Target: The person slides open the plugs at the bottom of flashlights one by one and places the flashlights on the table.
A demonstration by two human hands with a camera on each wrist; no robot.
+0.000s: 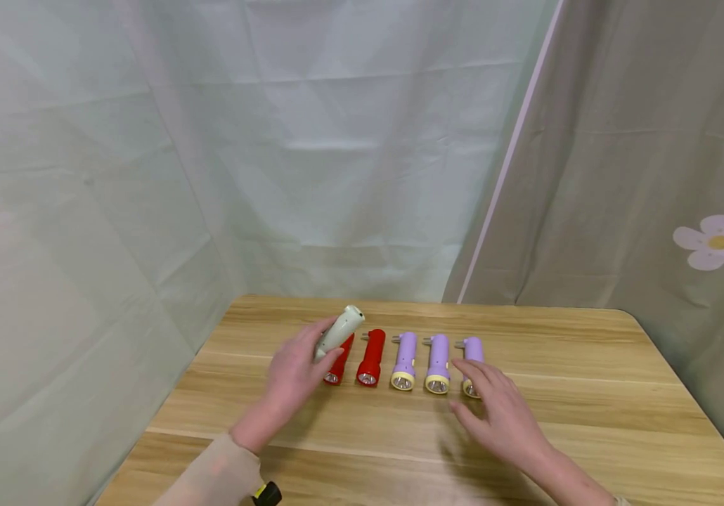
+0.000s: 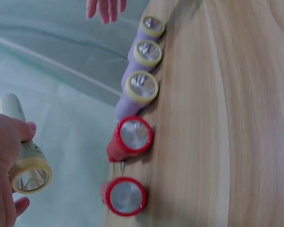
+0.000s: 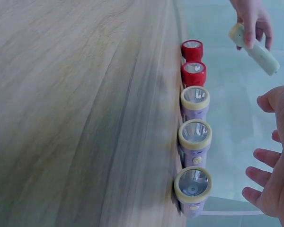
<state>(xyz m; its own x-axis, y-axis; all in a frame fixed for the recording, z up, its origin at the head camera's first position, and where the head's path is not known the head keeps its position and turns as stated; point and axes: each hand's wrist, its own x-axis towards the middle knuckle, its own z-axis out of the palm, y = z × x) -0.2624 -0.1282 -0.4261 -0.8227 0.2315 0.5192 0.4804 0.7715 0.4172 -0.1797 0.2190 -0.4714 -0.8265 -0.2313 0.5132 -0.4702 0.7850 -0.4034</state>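
My left hand (image 1: 294, 376) grips a pale cream flashlight (image 1: 341, 329) by its lens end and holds it tilted above the left end of a row; the left wrist view shows its yellow-rimmed lens (image 2: 31, 177) under my thumb. On the wooden table (image 1: 590, 422) lie two red flashlights (image 1: 371, 357) and three purple flashlights (image 1: 438, 362) side by side, lenses toward me. My right hand (image 1: 495, 407) hovers with spread fingers over the rightmost purple flashlight (image 3: 193, 189), holding nothing.
Pale green cloth hangs behind and to the left of the table. A grey curtain with flower prints (image 1: 719, 242) hangs on the right. Bare tabletop stretches in front of the row and to its right.
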